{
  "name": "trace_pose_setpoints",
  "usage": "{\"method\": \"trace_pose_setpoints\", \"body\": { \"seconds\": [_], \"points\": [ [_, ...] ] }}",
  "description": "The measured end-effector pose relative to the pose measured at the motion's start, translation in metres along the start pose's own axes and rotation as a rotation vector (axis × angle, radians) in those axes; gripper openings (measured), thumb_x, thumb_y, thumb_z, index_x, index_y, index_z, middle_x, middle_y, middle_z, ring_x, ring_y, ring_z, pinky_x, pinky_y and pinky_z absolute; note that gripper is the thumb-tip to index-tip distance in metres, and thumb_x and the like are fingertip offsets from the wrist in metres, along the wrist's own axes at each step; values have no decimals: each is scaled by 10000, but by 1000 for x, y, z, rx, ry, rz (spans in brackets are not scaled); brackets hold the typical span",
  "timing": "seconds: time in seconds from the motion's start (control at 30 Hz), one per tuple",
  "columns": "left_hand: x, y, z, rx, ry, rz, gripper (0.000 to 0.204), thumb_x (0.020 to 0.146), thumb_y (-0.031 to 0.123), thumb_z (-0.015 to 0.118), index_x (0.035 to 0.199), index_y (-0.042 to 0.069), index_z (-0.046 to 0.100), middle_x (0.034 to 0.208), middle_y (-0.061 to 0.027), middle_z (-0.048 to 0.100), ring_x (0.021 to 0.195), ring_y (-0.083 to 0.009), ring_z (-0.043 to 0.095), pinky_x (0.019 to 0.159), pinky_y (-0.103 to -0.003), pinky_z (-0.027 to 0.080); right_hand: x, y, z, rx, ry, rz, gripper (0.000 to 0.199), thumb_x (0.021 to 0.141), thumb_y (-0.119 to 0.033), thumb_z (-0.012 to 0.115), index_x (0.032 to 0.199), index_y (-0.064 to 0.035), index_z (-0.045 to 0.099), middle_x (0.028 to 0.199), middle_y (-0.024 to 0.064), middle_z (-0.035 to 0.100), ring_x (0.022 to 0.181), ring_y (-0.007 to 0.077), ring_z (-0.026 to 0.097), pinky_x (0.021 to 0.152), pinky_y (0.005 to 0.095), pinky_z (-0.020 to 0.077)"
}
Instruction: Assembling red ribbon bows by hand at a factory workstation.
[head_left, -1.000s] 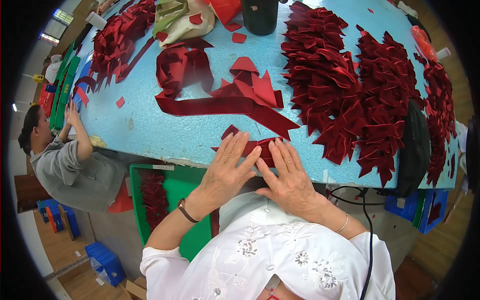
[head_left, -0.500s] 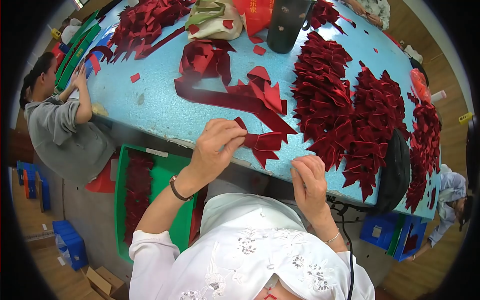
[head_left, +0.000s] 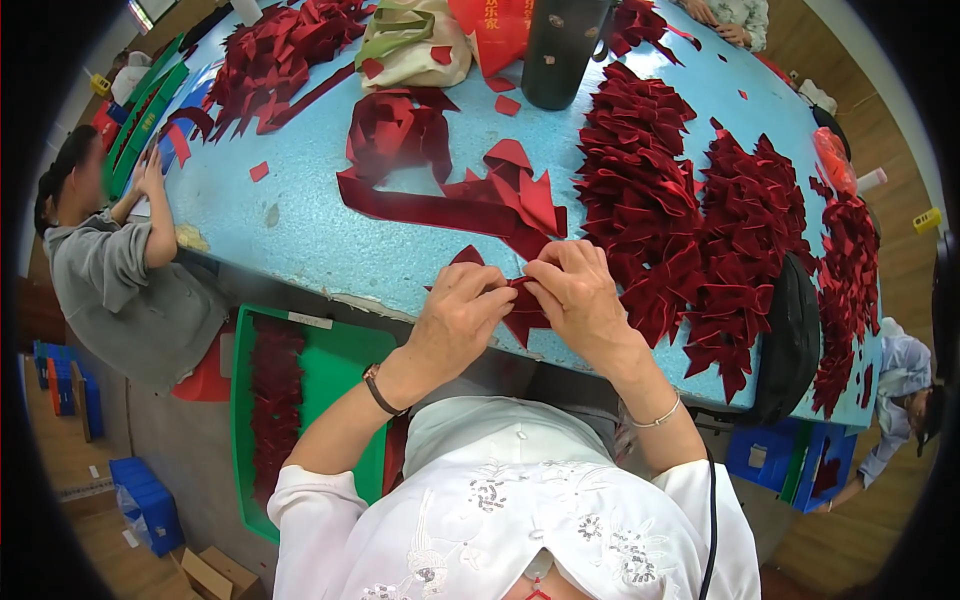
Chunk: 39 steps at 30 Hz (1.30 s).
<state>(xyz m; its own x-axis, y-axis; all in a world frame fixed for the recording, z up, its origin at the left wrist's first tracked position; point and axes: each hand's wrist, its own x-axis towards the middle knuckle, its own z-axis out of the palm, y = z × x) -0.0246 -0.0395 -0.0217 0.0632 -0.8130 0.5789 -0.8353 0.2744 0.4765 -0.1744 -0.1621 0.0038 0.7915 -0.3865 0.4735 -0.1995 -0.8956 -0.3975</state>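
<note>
A dark red velvet ribbon bow (head_left: 526, 322) is pinched between my two hands at the table's near edge. My left hand (head_left: 462, 308) grips it with closed fingers from the left, and a ribbon tail shows above that hand. From the right, my right hand (head_left: 582, 300) pinches the bow's middle, its fingertips close to the left ones. The fingers hide much of the knot. Just beyond lies a long loose velvet ribbon (head_left: 430, 208) with a lighter red underside. Heaped bows (head_left: 640, 190) stand in a thick row right of my right hand.
More bows (head_left: 745, 230) and a black bag (head_left: 788, 335) lie on the blue table (head_left: 290, 215). A dark tumbler (head_left: 560, 55) and a cream cloth bag (head_left: 425, 55) stand farther back. Below the left edge sits a green bin (head_left: 340, 360) holding bows. A co-worker in grey (head_left: 130, 290) sits at left.
My right hand has moved up and left from the table edge and taken hold of the bow. My left hand has lowered slightly, turning the bow.
</note>
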Motion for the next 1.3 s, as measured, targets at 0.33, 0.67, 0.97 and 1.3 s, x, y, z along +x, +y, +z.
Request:
{"method": "trace_pose_setpoints", "body": {
  "seconds": [0.33, 0.67, 0.97, 1.3],
  "points": [
    [-2, -13, -2, -106, -45, 0, 153, 743, 4, 669, 895, 21, 665, 958, -82, 602, 913, -260, 564, 829, -380, 445, 5, 8, 16, -102, -119, -10, 120, 783, -66, 700, 870, -55, 619, 894, 88, 559, 862, 265, 517, 791, 381, 392],
    [4, -7, -8, -25, -133, 29, 252, 763, 7, 668, 1014, 24, 648, 978, -83, 584, 913, -260, 549, 819, -381, 443, 2, 9, 4, -274, 16, 14, 162, 770, -56, 703, 905, -58, 613, 888, 78, 582, 859, 261, 534, 786, 381, 385],
    [8, -3, -7, 58, -185, 42, 319, 771, 55, 692, 1079, 8, 624, 986, -90, 548, 905, -257, 529, 821, -374, 434, -7, 8, -2, -36, 54, 92, 164, 758, -52, 712, 911, -65, 654, 770, 56, 602, 771, 250, 562, 739, 360, 394],
    [20, -10, 1, -77, -162, -120, 213, 775, 94, 716, 964, 11, 663, 872, -99, 578, 843, -281, 539, 762, -375, 458, -1, 13, -9, -75, -68, 101, 198, 750, -60, 724, 932, -58, 646, 893, 81, 610, 853, 261, 554, 755, 367, 397]
  ]
}}
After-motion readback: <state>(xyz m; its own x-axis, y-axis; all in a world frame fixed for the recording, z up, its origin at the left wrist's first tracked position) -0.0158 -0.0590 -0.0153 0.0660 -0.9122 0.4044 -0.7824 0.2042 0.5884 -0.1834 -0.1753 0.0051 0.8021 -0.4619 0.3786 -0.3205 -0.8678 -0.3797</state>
